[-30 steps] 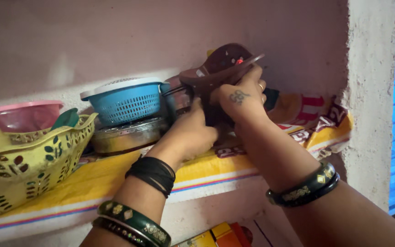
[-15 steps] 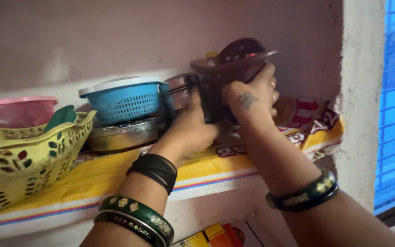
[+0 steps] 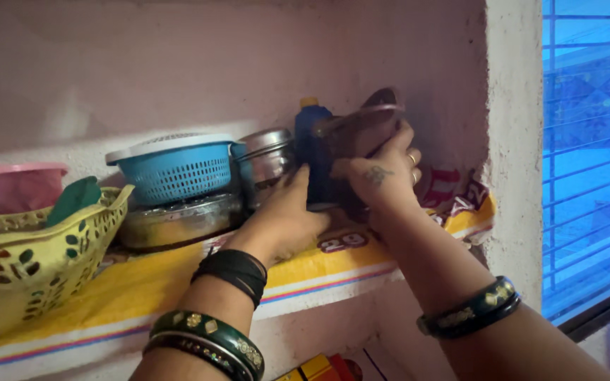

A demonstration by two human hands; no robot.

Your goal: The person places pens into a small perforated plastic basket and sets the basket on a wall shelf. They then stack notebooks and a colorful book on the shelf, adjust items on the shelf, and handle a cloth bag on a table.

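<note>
At the far left of the shelf (image 3: pixel 178 279), which is covered with a yellow liner with red and blue stripes along its edge, sits a yellow plastic basket (image 3: pixel 30 271) with leaf-shaped cut-outs; a green piece (image 3: pixel 72 200) lies in it. Behind it stands a pink bowl (image 3: pixel 12 185). Next along, a blue plastic colander (image 3: pixel 178 169) with a white rim rests on top of a flat steel tin (image 3: pixel 178 222). Just beside it to the right stands a lidded steel container (image 3: pixel 266 159).

The left hand (image 3: pixel 287 219), with a black band at the wrist and green bangles lower on the forearm, reaches in over the shelf; its fingers (image 3: pixel 298 180) press against the lower side of a dark blue bottle (image 3: pixel 315 152) with a yellow cap, which stands upright near the back wall. Whether they fully wrap the bottle cannot be told.

The right hand (image 3: pixel 383 176), tattooed on its back, with rings and a dark bangle, is closed around a dark brown object (image 3: pixel 361 127) held at the bottle's right side, in the shelf's corner. What the object is cannot be made out. Behind the hand lies a red-and-white packet (image 3: pixel 453 190). At the far right is a blue window grille (image 3: pixel 591 141).
</note>
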